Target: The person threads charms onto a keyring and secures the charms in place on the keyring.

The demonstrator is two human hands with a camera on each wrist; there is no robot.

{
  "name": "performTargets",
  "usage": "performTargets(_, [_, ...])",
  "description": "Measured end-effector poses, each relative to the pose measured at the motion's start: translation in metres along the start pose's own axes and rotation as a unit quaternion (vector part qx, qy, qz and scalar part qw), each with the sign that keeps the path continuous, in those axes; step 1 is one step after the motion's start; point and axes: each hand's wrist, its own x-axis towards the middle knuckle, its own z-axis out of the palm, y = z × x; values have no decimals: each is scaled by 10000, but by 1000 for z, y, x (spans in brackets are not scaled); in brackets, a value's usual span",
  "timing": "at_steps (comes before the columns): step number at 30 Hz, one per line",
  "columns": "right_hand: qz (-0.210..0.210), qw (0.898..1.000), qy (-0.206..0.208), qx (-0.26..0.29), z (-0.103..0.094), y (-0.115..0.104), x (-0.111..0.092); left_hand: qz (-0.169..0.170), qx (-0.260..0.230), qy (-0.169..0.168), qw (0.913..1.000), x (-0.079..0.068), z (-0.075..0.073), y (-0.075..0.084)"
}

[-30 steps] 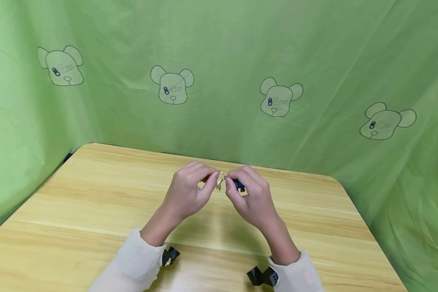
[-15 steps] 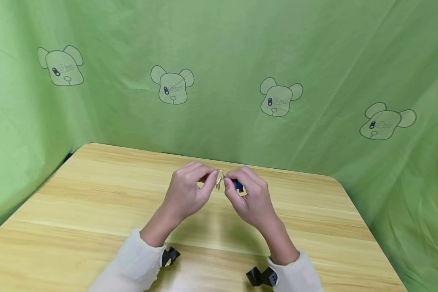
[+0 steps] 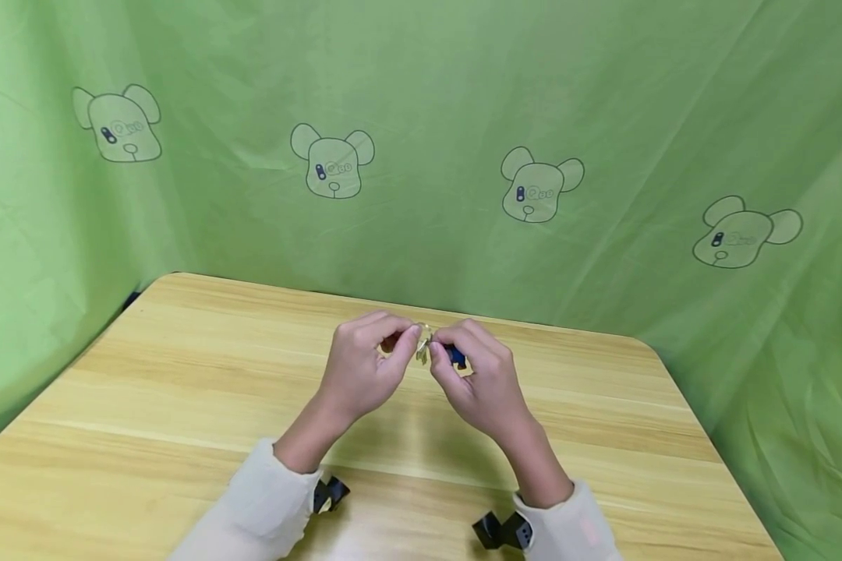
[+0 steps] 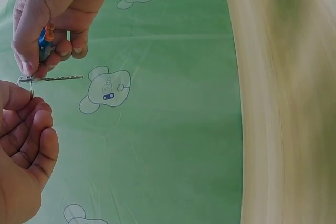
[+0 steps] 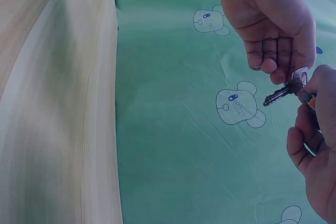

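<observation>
My left hand (image 3: 361, 362) pinches a thin metal key ring (image 3: 425, 326) between thumb and forefinger, above the table. My right hand (image 3: 480, 378) faces it, thumb and fingertips pinched at the ring's other side. Behind those right fingers shows a small blue-and-orange keychain charm (image 3: 456, 357), mostly hidden; its orange part (image 4: 49, 32) shows in the left wrist view. Keys (image 3: 422, 354) hang in the gap between the hands. A key's toothed blade (image 5: 280, 95) points away from the fingers in the right wrist view. Whether the right fingertips pinch the ring itself I cannot tell.
The light wooden table (image 3: 147, 405) spreads beneath both hands. A green curtain (image 3: 421, 70) printed with bear heads hangs behind and at the sides. Black wrist cameras (image 3: 503, 531) sit by the pale sleeves (image 3: 260, 499).
Both hands stay almost in place. The right fingertips have shifted very slightly left, and the hanging keys have turned a little. The head view has tilted minimally.
</observation>
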Motion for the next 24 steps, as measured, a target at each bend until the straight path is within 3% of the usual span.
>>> performTargets(11, [48, 10000, -45, 18, 2, 0, -1, -817, -456, -117, 9955, -1, 0, 3])
performTargets(24, [18, 9999, -133, 10, 4, 0, -2, -1055, -641, -184, 9922, -1, 1, 3])
